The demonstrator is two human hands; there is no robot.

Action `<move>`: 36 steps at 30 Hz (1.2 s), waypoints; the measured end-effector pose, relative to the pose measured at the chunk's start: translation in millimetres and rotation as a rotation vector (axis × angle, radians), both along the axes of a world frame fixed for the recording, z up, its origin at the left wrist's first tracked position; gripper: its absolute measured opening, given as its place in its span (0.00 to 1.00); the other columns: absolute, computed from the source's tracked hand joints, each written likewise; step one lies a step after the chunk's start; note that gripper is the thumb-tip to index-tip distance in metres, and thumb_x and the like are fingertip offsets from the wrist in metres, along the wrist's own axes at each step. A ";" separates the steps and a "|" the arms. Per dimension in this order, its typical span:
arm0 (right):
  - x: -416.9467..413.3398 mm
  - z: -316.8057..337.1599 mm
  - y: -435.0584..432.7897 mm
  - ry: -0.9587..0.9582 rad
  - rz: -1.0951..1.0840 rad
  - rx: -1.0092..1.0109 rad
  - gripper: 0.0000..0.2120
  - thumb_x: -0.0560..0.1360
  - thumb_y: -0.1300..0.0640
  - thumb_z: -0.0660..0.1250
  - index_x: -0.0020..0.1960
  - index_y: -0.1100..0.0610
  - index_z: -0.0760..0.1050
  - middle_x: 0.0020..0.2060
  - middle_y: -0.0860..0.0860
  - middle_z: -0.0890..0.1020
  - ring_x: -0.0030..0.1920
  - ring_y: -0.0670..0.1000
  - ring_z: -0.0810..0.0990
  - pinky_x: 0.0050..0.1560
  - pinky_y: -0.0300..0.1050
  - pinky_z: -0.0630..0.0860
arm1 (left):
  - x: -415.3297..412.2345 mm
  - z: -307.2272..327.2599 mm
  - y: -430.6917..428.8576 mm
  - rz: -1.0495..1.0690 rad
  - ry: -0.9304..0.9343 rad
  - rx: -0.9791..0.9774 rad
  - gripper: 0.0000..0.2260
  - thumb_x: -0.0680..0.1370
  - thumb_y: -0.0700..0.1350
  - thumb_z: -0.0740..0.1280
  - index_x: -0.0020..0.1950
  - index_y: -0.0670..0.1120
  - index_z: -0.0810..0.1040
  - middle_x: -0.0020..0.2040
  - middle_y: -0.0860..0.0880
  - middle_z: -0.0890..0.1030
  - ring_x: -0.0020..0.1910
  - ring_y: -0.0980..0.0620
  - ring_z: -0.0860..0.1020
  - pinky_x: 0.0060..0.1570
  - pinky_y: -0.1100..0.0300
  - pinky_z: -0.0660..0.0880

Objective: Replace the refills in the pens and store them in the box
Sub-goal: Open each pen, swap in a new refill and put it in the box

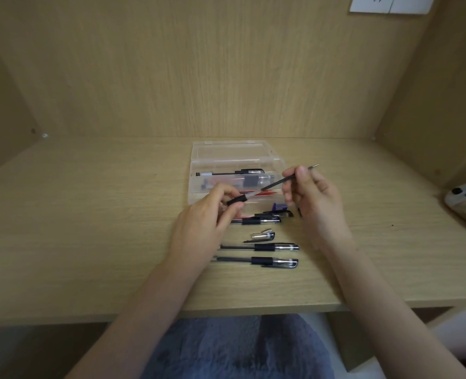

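You are working at the open clear box. Your left hand is holding a pen barrel just over the box's near wall, the grip clamped on the black rubber sleeve between thumb and fingers. The refill is running out of the barrel's right end, over the right half of the box. Your right hand is pinching it near its far end, that grip closed on the thin rod.

This is looking like the refill swap on one pen, though I cannot tell whether the rod is going in or coming out. Barrel and refill are sharing one long axis, sloping from lower left to upper right. The refill's bare tip is pointing up and right, past the box's right corner. The next move is calling for you to hold both pieces on that line and slide without bending. Other pens are lying crosswise on the surface, on your side of the box.
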State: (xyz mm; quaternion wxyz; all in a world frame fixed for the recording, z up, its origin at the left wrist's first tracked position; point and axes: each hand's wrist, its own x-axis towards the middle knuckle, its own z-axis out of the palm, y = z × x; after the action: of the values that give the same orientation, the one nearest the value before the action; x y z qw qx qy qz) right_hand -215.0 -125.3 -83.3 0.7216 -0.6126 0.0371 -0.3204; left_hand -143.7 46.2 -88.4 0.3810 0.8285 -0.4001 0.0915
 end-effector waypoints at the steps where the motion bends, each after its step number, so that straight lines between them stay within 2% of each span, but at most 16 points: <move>1: -0.8 -0.2 4.2 0.048 0.020 -0.089 0.11 0.76 0.54 0.60 0.47 0.59 0.78 0.31 0.49 0.78 0.31 0.45 0.73 0.33 0.35 0.71 | -0.4 0.2 0.0 -0.001 0.002 -0.003 0.08 0.77 0.51 0.62 0.54 0.52 0.73 0.39 0.60 0.78 0.34 0.68 0.74 0.33 0.73 0.66; 5: -2.8 -1.4 15.4 0.214 0.097 -0.404 0.07 0.74 0.54 0.65 0.44 0.53 0.81 0.29 0.42 0.79 0.30 0.41 0.73 0.35 0.32 0.69 | -0.8 0.0 0.5 0.000 -0.009 -0.062 0.08 0.76 0.50 0.63 0.54 0.50 0.74 0.45 0.55 0.81 0.42 0.57 0.79 0.41 0.62 0.75; 8: -6.0 -1.5 8.8 0.263 0.094 -0.460 0.05 0.74 0.61 0.68 0.46 0.53 0.81 0.38 0.43 0.83 0.37 0.38 0.78 0.41 0.30 0.71 | 0.1 -0.8 1.5 0.011 -0.014 -0.096 0.08 0.76 0.51 0.63 0.54 0.51 0.74 0.45 0.55 0.81 0.44 0.56 0.80 0.43 0.55 0.77; 11: -13.1 -2.8 -2.0 0.359 0.072 -0.651 0.06 0.72 0.63 0.70 0.46 0.55 0.82 0.43 0.47 0.83 0.42 0.39 0.77 0.46 0.29 0.69 | 0.1 -1.2 1.4 0.016 -0.015 -0.098 0.08 0.76 0.52 0.63 0.54 0.52 0.74 0.46 0.56 0.80 0.44 0.56 0.79 0.43 0.58 0.75; 14: -19.6 -3.3 -9.5 0.418 0.075 -0.796 0.07 0.71 0.63 0.71 0.45 0.53 0.83 0.42 0.46 0.80 0.40 0.37 0.74 0.44 0.28 0.66 | -1.0 -0.8 0.9 0.009 -0.015 -0.072 0.09 0.77 0.52 0.63 0.54 0.51 0.74 0.47 0.56 0.80 0.44 0.57 0.77 0.42 0.65 0.72; 17: -21.3 -2.3 -11.4 0.447 0.076 -0.862 0.09 0.71 0.63 0.71 0.45 0.50 0.83 0.42 0.47 0.78 0.41 0.40 0.73 0.43 0.28 0.66 | -1.0 -0.5 0.6 0.009 -0.018 -0.065 0.08 0.77 0.51 0.63 0.54 0.52 0.74 0.46 0.56 0.79 0.43 0.58 0.76 0.40 0.69 0.68; 20: -18.5 -3.5 -10.0 0.442 0.089 -0.953 0.09 0.71 0.62 0.72 0.47 0.49 0.83 0.41 0.46 0.77 0.43 0.43 0.73 0.45 0.29 0.65 | -0.2 -0.9 0.6 0.009 -0.010 -0.072 0.07 0.77 0.51 0.63 0.54 0.52 0.74 0.46 0.57 0.80 0.43 0.58 0.77 0.41 0.65 0.71; 23: -14.8 -5.2 -7.9 0.426 0.111 -1.025 0.07 0.72 0.60 0.71 0.48 0.51 0.84 0.39 0.42 0.76 0.45 0.41 0.73 0.49 0.30 0.66 | 1.0 -1.8 1.4 0.013 -0.004 -0.075 0.07 0.77 0.51 0.62 0.54 0.53 0.74 0.46 0.57 0.80 0.44 0.58 0.77 0.43 0.61 0.73; 26: -13.6 -4.3 -7.5 0.446 0.123 -1.073 0.07 0.73 0.59 0.71 0.49 0.51 0.83 0.39 0.40 0.75 0.47 0.39 0.73 0.51 0.30 0.66 | 1.6 -2.4 1.2 0.017 -0.013 -0.063 0.07 0.77 0.52 0.62 0.54 0.53 0.73 0.46 0.58 0.79 0.44 0.58 0.77 0.43 0.61 0.74; 36: -18.4 -6.0 -9.3 0.450 0.132 -1.056 0.10 0.75 0.62 0.68 0.53 0.52 0.82 0.42 0.42 0.75 0.46 0.39 0.74 0.49 0.27 0.66 | 1.9 -3.3 0.5 0.001 0.004 -0.070 0.07 0.77 0.52 0.62 0.53 0.53 0.73 0.46 0.57 0.80 0.45 0.58 0.78 0.45 0.57 0.76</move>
State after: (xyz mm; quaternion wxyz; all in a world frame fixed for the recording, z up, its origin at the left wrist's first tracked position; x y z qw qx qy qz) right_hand -233.4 -134.6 -89.3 0.3108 -0.9438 -0.0135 -0.1118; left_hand -141.8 46.7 -91.7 0.4104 0.8150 -0.3957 0.1040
